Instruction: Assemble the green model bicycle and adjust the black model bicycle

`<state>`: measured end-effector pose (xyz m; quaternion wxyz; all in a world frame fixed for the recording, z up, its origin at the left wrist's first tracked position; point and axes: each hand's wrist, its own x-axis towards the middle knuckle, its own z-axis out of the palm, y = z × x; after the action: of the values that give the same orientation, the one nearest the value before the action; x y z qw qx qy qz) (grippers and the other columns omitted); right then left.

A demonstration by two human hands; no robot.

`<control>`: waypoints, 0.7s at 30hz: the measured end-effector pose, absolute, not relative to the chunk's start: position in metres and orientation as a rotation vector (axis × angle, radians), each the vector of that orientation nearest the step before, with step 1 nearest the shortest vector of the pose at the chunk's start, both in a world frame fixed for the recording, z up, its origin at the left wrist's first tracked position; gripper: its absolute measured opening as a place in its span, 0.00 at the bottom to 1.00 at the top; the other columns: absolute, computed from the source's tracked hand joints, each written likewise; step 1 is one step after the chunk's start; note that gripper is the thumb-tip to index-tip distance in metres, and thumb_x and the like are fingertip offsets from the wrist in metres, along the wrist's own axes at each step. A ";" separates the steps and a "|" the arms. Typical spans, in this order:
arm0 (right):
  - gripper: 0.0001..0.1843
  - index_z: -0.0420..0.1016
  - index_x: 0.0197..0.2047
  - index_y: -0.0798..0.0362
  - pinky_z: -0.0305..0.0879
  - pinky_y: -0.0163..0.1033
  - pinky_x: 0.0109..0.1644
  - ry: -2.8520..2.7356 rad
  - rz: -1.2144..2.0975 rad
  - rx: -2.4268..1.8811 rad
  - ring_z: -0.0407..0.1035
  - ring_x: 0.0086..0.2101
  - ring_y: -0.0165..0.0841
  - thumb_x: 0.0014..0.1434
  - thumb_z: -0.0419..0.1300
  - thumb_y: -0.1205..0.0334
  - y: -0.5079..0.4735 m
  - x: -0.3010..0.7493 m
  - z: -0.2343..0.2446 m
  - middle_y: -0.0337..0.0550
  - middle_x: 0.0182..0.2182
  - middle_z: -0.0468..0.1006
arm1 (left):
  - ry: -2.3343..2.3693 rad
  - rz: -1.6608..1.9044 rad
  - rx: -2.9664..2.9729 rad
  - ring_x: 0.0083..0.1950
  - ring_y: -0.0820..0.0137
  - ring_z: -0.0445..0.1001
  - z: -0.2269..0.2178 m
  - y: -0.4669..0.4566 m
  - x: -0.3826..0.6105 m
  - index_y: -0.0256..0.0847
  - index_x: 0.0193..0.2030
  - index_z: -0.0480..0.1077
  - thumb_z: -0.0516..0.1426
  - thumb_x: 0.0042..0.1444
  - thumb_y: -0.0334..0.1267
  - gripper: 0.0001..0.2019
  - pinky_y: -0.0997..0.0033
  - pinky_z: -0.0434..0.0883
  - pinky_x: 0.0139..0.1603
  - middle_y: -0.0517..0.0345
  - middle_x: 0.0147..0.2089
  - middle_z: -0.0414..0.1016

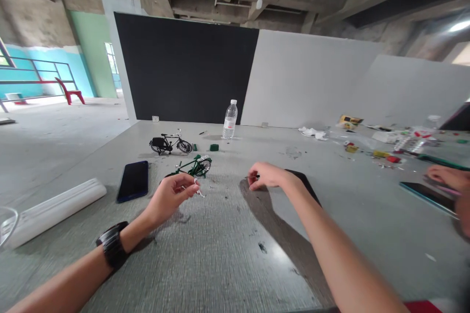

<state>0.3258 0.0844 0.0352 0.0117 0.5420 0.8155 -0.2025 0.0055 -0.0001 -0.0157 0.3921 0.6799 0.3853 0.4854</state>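
My left hand (172, 196) is curled, pinching a small silvery metal part just in front of a green model bicycle (194, 166) that stands on the grey table (227, 254). A black watch sits on that wrist. My right hand (265, 176) is closed in a pinch on a thin small piece I cannot make out, held just above the table over a dark flat object (304, 183). A finished black model bicycle (169, 144) stands farther back. Two small green blocks (213, 147) lie near it.
A dark blue phone (133, 181) lies left of my hands, and a white foam strip (55, 210) at the far left. A water bottle (230, 120) stands at the back. Another person's hand (450, 178) rests by a phone (428, 195) on the right, with scattered parts (389, 149) beyond.
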 end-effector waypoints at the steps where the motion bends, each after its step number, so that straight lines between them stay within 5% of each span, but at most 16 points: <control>1: 0.03 0.80 0.28 0.50 0.61 0.36 0.33 2.539 -0.627 1.682 0.73 0.31 0.36 0.47 0.69 0.62 0.085 0.324 0.034 0.41 0.28 0.81 | 0.974 1.224 1.722 0.29 0.71 0.73 -0.015 0.000 0.006 0.37 0.37 0.73 0.61 0.57 0.43 0.10 0.71 0.71 0.31 0.55 0.31 0.78; 15: 0.04 0.80 0.34 0.51 0.65 0.37 0.39 2.604 -0.476 1.745 0.75 0.37 0.38 0.55 0.66 0.61 0.089 0.318 0.020 0.46 0.38 0.82 | 0.910 1.172 1.609 0.28 0.70 0.72 -0.017 0.003 0.007 0.36 0.39 0.77 0.56 0.62 0.49 0.17 0.68 0.72 0.29 0.51 0.32 0.79; 21: 0.06 0.79 0.36 0.51 0.65 0.38 0.39 2.613 -0.410 1.806 0.75 0.38 0.39 0.58 0.64 0.59 0.089 0.314 0.016 0.48 0.40 0.82 | 0.831 1.171 1.520 0.29 0.71 0.72 -0.017 0.002 0.009 0.38 0.41 0.71 0.58 0.61 0.48 0.14 0.69 0.72 0.28 0.53 0.33 0.78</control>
<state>0.3139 0.0892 0.0157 -0.0303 0.5636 0.8155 -0.1278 0.0091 0.0017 -0.0171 0.5017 0.6289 0.3439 0.4844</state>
